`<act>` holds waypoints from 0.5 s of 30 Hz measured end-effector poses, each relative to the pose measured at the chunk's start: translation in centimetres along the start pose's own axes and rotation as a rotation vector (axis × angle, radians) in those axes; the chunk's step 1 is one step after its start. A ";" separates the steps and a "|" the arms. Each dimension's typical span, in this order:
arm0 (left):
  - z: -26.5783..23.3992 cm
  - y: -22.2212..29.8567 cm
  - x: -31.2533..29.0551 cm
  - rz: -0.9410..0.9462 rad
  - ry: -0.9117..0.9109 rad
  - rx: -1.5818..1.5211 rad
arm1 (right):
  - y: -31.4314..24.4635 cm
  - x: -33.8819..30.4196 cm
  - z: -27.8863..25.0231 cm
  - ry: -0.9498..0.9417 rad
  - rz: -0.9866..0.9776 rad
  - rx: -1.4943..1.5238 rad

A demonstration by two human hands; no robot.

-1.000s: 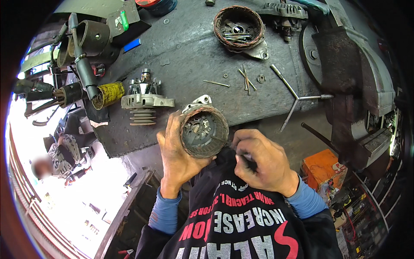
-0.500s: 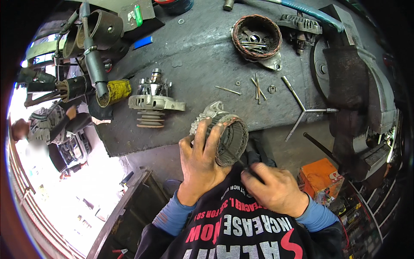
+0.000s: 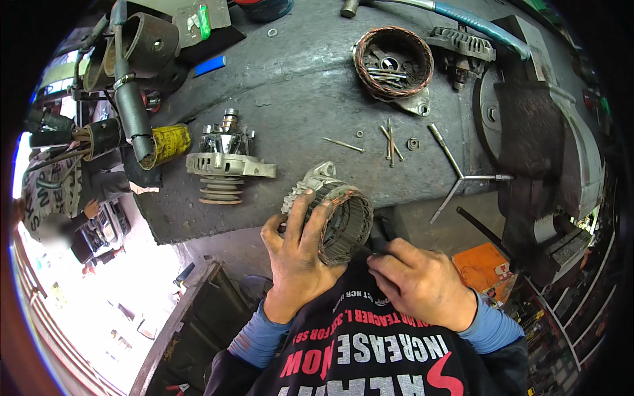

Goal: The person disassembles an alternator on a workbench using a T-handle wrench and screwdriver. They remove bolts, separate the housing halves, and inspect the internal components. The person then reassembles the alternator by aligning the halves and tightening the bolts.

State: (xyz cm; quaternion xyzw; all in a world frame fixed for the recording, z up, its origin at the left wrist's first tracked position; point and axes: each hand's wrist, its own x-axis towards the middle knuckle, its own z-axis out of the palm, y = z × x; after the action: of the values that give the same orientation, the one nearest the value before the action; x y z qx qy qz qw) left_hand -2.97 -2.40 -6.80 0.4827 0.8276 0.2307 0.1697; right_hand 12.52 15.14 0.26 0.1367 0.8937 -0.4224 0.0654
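While the wound alternator housing [image 3: 355, 226] is held up by the near edge of the tabletop [image 3: 284, 119], its open mouth tilted toward the right, the left hand [image 3: 297, 270] grips it from the left, fingers spread over its outer wall. The right hand [image 3: 419, 284] has its fingers curled round a slim dark tool [image 3: 378, 245], mostly hidden, whose shaft points at the housing's lower rim.

Beyond, to the left, a pulley assembly [image 3: 226, 165] sits with its grooved wheel nearest the person. To the right lie a lone bolt [image 3: 343, 144], a small ring [image 3: 360, 134], a cluster of crossed bolts [image 3: 391, 144], a nut [image 3: 413, 144] and a three-armed wrench [image 3: 460, 176]. Farther back, a second wound housing [image 3: 399, 94] contains several loose metal pins, near a blue-handled hammer [image 3: 485, 26]. At far left stands a yellow can [image 3: 170, 144].
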 end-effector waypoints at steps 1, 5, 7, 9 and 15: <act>0.0 0.0 0.0 -0.007 0.002 -0.014 | 0.1 0.3 -0.2 0.005 0.021 0.017; 0.6 -0.3 0.0 -0.007 0.055 -0.067 | 0.8 1.0 -1.0 -0.007 0.078 0.058; 0.8 0.1 0.0 -0.014 0.056 -0.095 | 0.7 1.0 -1.7 -0.079 0.101 0.007; 1.2 0.7 0.0 -0.021 0.035 -0.091 | 1.0 0.7 -2.1 -0.137 0.149 -0.062; 4.5 4.1 -0.3 0.152 0.076 0.337 | 4.5 -1.2 -0.4 -0.346 0.211 -0.077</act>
State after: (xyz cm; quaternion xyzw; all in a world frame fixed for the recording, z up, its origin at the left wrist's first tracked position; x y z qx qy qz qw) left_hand 2.41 0.11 -8.28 0.5563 0.8216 0.1189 0.0371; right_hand 15.03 17.90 -2.51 0.1523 0.8654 -0.3958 0.2671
